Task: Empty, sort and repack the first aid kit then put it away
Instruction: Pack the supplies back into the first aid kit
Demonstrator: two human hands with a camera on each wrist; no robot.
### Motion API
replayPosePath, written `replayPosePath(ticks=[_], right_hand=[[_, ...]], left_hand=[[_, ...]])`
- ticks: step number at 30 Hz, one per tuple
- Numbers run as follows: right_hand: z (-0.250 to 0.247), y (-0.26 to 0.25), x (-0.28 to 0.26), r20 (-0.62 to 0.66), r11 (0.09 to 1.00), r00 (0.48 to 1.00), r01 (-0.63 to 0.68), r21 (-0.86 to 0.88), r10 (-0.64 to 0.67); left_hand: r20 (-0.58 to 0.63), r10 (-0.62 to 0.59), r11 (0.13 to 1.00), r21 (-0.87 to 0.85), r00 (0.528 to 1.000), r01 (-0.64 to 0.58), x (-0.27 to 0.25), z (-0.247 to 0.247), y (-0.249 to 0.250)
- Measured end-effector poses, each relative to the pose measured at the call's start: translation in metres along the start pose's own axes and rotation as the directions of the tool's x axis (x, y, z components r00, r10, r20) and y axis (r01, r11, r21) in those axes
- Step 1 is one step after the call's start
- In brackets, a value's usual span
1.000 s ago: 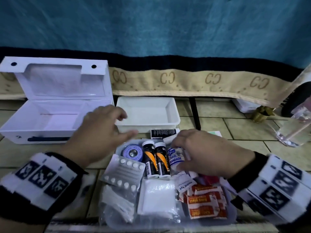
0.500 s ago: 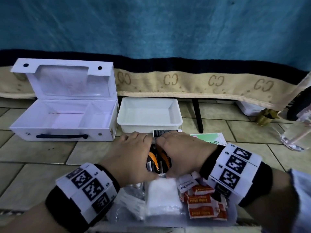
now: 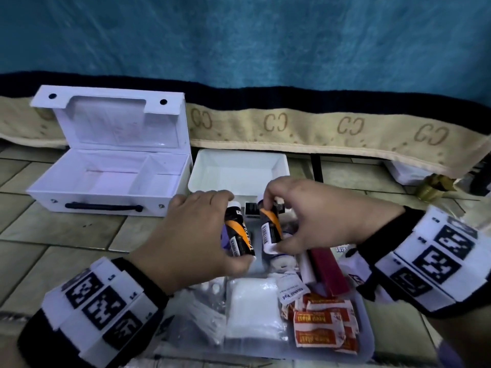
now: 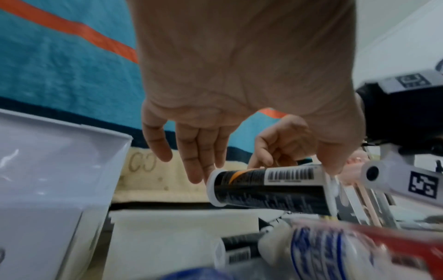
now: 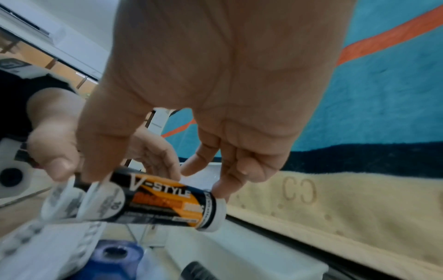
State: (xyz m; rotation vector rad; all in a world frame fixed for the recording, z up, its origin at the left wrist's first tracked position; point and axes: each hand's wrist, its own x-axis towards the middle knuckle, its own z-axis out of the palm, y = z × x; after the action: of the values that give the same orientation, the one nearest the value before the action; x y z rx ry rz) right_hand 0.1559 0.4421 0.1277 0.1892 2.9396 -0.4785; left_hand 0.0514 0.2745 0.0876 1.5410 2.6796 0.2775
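A person sits at a tiled floor, seen from a head camera looking down. Half a second ago both hands lay flat over two black-and-orange tubes in a clear tray of supplies. Now each hand has lifted one tube clear of the pile.

The left hand (image 3: 196, 235) pinches the left tube (image 3: 239, 235) end to end, thumb at its base and fingertips at its white cap; the remaining fingers hang fairly straight. The right hand (image 3: 318, 216) holds the right tube (image 3: 271, 227) the same way, thumb low, curled fingers on the cap. A slip of printed paper seems caught under that thumb; what it is cannot be told. The tubes are tilted, side by side but apart.

Left in the tray (image 3: 368, 328) are a gauze pack (image 3: 252, 309), plaster packets (image 3: 321, 328), an alcohol pad (image 3: 291, 290), a red bar (image 3: 329, 272) and a bandage roll (image 3: 281, 260).

Beyond the hands, the white kit box (image 3: 106, 179) stands open on the floor, both compartments empty. Just to its right sits an empty white bin (image 3: 239, 166).

So emptying looks finished, and the matching tubes are probably being sorted as a pair, bound for the bin or the box.
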Motion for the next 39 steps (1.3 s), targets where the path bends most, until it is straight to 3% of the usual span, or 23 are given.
replayPosePath(ticks=[3,10,19,22,26,29,33,35,39], right_hand=[[-0.015,0.003,-0.006,-0.048,0.999,0.998,0.037,-0.008,-0.038],[-0.045,-0.026,0.002,-0.096,0.994,0.991,0.085,-0.067,-0.091],[-0.054,-0.128,0.081,-0.225,0.987,0.971,0.051,-0.155,-0.085],[-0.043,-0.164,0.124,-0.271,0.999,0.962,0.012,-0.032,-0.020],[-0.007,-0.198,0.188,-0.322,0.944,0.928,-0.080,0.321,0.188],[0.027,-0.209,0.229,-0.297,0.835,0.874,-0.192,0.515,0.384],[0.072,-0.207,0.272,-0.192,0.551,0.757,-0.252,0.795,0.624],[0.090,-0.206,0.285,-0.170,0.485,0.735,-0.239,0.842,0.657],[0.106,-0.205,0.297,-0.200,0.506,0.736,-0.219,0.834,0.647]], left_hand=[[-0.090,-0.043,0.999,-0.034,0.995,0.040,-0.009,-0.016,-0.004],[-0.180,-0.145,0.987,-0.093,0.973,0.130,-0.026,-0.053,-0.042],[-0.188,-0.169,0.985,-0.074,0.968,0.157,-0.039,-0.087,-0.173],[-0.169,-0.187,0.980,-0.097,0.968,0.172,-0.037,-0.091,-0.226],[-0.132,-0.230,0.966,-0.150,0.964,0.210,-0.020,-0.079,-0.280],[-0.072,-0.219,0.972,-0.100,0.973,0.212,-0.005,-0.064,-0.293],[0.020,-0.240,0.970,0.047,0.971,0.239,0.005,-0.045,-0.294],[0.047,-0.272,0.961,0.063,0.961,0.269,0.008,-0.039,-0.294],[0.079,-0.312,0.945,0.132,0.947,0.301,0.010,-0.029,-0.297]])
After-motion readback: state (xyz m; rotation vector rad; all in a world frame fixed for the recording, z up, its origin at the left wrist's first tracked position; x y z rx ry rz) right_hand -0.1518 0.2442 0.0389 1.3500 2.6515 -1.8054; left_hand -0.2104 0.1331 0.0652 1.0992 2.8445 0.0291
